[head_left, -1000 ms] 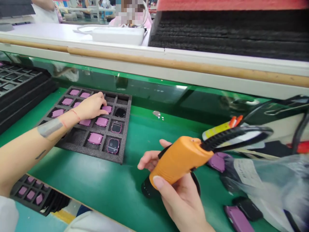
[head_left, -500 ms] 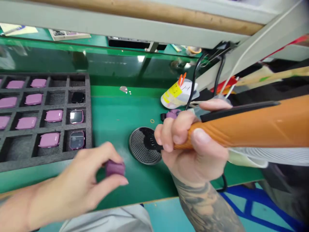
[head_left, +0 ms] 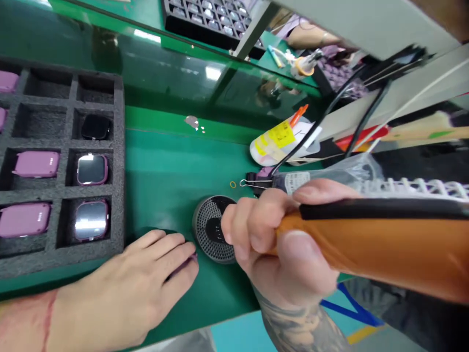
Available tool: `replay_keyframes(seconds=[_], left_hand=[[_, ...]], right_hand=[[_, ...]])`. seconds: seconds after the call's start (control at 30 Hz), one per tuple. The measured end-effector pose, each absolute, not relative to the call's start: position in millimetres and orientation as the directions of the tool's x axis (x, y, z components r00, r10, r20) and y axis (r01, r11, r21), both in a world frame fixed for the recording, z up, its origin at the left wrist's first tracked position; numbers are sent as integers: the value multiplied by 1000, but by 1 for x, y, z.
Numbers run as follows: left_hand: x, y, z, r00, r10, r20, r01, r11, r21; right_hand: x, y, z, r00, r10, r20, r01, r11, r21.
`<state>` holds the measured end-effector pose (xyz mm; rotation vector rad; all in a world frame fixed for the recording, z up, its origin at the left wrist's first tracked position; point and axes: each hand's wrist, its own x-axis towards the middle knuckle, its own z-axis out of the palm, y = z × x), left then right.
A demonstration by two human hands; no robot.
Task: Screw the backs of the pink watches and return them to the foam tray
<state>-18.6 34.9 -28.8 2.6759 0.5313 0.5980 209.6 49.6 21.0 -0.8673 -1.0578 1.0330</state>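
Note:
My left hand [head_left: 146, 288] rests palm down low over the green table [head_left: 164, 166], its fingers closed over a purple case [head_left: 183, 266] that shows only as a sliver between the fingers. In my right hand [head_left: 282, 234] is an orange tool [head_left: 388, 249] with a black strip, gripped by its narrow end. Below and left of that hand, a round black perforated disc [head_left: 214, 230] lies on the table, partly hidden by the fingers.
A grey foam tray [head_left: 119, 146] on the left holds purple cases [head_left: 36, 164] and watch-like pieces [head_left: 91, 168]. Behind my right hand are a white cup [head_left: 269, 144] with a yellow label, a binder clip [head_left: 254, 182], a plastic bag and a black cable [head_left: 322, 115].
My left hand has turned palm down, and the purple case is now mostly covered by its fingers. The view has shifted closer to the table. The orange tool stays in my right hand.

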Motion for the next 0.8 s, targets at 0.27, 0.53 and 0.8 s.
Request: replay_keyframes(seconds=[0.27,0.53,0.8], left_hand=[[-18,33,-24,801,488,346,352,-852,388],[-20,41,-24,821,475,318,314,-840,443],[-18,32,-18,816,489,308,356,-845,400]], right_hand=[[218,52,15,58,955,289,-228,295,-928],[218,47,16,-33,940,341,-240,324,-915],[219,48,14,-53,932,359,-237,338,-911]])
